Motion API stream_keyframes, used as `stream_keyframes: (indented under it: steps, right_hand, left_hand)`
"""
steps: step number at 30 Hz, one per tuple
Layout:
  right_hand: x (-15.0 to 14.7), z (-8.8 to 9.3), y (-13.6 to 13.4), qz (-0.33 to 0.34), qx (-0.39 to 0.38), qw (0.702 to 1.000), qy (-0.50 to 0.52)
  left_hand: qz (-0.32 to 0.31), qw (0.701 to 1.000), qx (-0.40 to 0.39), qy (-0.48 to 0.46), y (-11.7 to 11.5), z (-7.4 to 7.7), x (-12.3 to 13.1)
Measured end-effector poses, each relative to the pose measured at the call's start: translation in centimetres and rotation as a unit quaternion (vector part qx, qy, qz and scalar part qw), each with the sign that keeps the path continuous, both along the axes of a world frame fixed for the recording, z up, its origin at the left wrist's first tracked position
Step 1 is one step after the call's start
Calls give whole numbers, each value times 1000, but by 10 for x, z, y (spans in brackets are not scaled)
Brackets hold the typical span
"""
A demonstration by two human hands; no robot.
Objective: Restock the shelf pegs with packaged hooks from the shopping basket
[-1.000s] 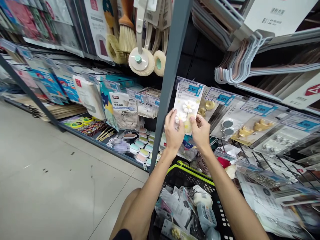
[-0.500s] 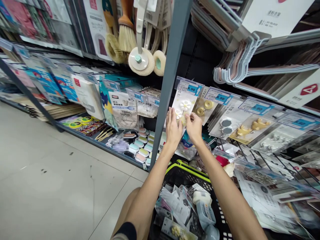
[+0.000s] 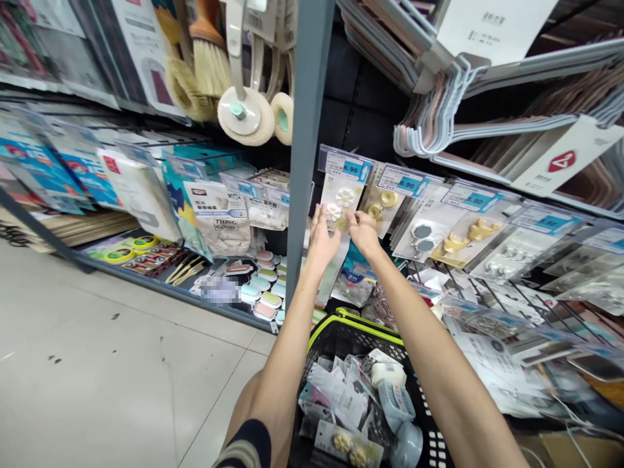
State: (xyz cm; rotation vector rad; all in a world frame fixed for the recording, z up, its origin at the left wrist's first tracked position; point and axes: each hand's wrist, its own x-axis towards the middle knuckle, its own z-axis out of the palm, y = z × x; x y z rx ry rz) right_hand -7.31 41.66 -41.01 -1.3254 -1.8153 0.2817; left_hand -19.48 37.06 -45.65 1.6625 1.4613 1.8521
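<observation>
Since the earlier frame, the flower card (image 3: 342, 197) and both hands have shifted leftward in view; the card lies just below its price label (image 3: 348, 168). The left hand (image 3: 322, 246) is loosely open at its left edge, the right hand (image 3: 364, 233) curled at its lower right, its grip uncertain: apparently handling at the rack, where further movement calls for a light edge hold. The card's lower part is obscured, its fine print illegible, and the basket (image 3: 329, 341) cut off below.

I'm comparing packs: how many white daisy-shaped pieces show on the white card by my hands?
2. One white daisy-shaped piece is towards the upper right of the white rectangular card; the other sits lower left, near the bare left hand. Any cards behind may hide more.
</observation>
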Motion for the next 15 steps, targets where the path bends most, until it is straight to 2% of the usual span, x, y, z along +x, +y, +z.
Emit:
stream_keyframes:
  steps: [5, 7, 9, 12, 15]
  right_hand:
    - [14, -7, -13, 49, -21, 999, -12]
    - [24, -8, -21, 69, -35, 997, 10]
    - [38, -8, -34, 80, -17, 996, 33]
    - [63, -10, -71, 92, 62, 993, 49]
    - [99, -30, -124, 117, 105, 987, 27]
  left_hand:
    - [-2, 1000, -13, -3, -9, -1, 7]
    - [12, 1000, -6, -4, -14, 0, 11]
    - [37, 999, 3, -2, -19, 2, 16]
    - [59, 998, 25, 5, -31, 10, 23]
    - [44, 998, 47, 0, -49, 21, 34]
